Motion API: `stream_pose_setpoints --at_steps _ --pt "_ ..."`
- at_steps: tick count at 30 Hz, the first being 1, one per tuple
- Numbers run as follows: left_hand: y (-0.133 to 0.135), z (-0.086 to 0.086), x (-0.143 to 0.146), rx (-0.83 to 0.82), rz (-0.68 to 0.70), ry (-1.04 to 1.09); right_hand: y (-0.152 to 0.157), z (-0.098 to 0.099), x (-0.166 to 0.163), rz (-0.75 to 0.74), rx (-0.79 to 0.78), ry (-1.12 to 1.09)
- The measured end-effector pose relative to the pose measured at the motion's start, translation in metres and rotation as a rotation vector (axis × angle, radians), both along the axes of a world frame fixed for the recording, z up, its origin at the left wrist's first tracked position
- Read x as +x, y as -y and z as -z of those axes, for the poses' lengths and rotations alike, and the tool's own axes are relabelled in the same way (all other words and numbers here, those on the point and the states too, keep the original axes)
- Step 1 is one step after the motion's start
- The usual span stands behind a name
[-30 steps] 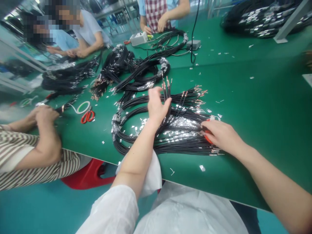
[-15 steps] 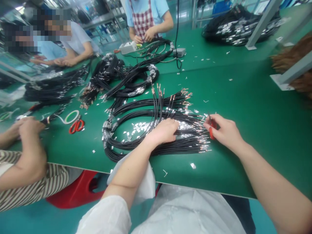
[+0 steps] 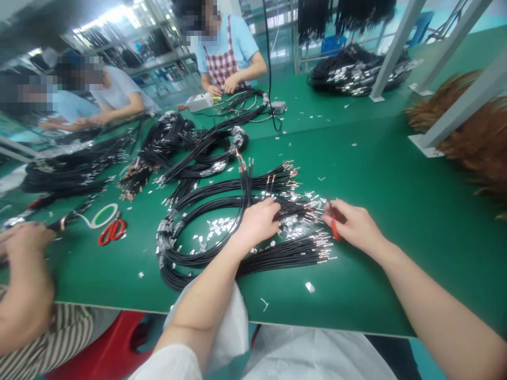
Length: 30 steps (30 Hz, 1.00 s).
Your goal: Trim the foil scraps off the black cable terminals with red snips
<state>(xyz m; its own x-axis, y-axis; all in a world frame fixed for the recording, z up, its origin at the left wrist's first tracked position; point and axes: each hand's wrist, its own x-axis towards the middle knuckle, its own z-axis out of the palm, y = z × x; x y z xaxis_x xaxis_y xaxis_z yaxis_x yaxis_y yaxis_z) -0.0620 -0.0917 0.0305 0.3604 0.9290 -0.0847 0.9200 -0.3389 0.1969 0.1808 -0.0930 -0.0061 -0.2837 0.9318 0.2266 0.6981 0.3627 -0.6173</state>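
The left grip (image 3: 261, 221) is curled over the black cables (image 3: 283, 256) at the centre of the tabletop (image 3: 396, 163), fingers bent around some strands; how many, I cannot tell. The right grip (image 3: 350, 224), at three o'clock from the left, is closed around a red-handled tool (image 3: 336, 230), just beside the cables' bare copper ends. The cables' bend, wrapped in clear tape (image 3: 164, 235), lies at nine o'clock from the left grip, silver scraps (image 3: 217, 228) inside it. Farther out at nine o'clock, red scissors (image 3: 113, 232) lie near a tape roll (image 3: 105, 216).
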Motion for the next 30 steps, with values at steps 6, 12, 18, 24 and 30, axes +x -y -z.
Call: stream_pose_setpoints --at_steps 6,12,18,24,30 --pt "-0.010 -0.012 -0.010 -0.209 -0.036 0.653 0.000 -0.005 -0.005 0.126 -0.111 -0.407" --pt "-0.009 -0.023 0.011 -0.342 0.041 0.742 -0.002 -0.025 -0.028 0.156 -0.240 -0.882" --pt "-0.009 -0.017 0.028 -0.219 0.000 0.880 -0.007 -0.050 -0.046 0.167 -0.165 -1.042" --pt "-0.010 -0.015 0.029 -0.241 -0.192 1.316 -0.015 -0.056 -0.062 0.062 -0.151 -0.998" --pt "-0.012 -0.015 0.031 -0.248 -0.211 1.343 -0.024 -0.058 -0.073 0.005 -0.350 -1.149"
